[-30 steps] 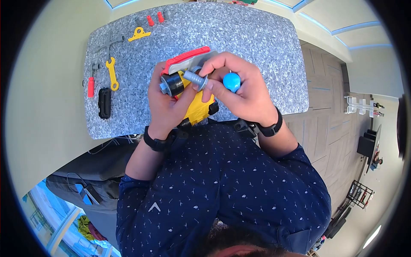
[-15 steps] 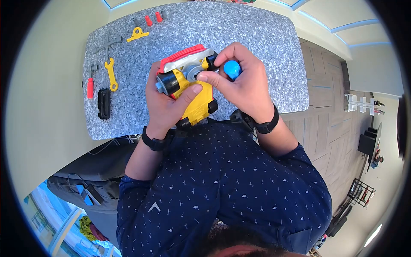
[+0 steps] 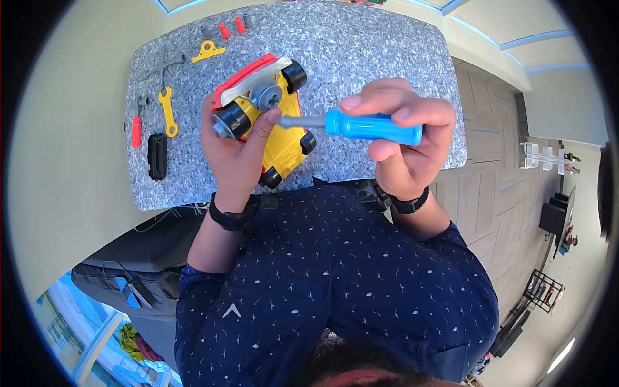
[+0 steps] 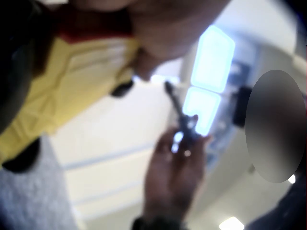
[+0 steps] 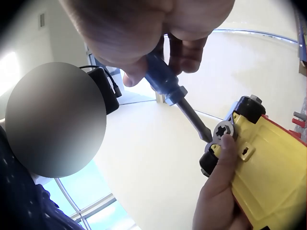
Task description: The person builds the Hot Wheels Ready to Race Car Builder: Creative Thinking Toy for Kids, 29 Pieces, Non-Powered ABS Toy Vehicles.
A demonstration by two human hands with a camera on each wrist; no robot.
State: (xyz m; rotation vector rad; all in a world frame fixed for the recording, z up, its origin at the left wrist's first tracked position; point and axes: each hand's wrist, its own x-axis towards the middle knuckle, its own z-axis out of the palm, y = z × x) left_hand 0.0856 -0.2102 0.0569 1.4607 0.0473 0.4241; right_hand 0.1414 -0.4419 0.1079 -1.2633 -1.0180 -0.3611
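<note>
My left hand grips a toy car with a yellow underside, black wheels and a red and grey end. A round grey screw head with a cross slot sits at the car's grey end, and my left thumb lies beside it. My right hand holds a blue-handled screwdriver between thumb and fingers, its grey shaft pointing left near my left thumb. In the right wrist view the screwdriver tip is close to the slotted screw head; whether they touch, I cannot tell.
On the speckled table, left side, lie a yellow wrench, a red-handled tool, a black part and a grey cross-shaped tool. Farther back are a yellow bracket and small red pieces.
The grey screw went from my right fingers into the car's grey end, and my right fingers left it. The screwdriver swung round to point left. The car shifted left with my left hand.
</note>
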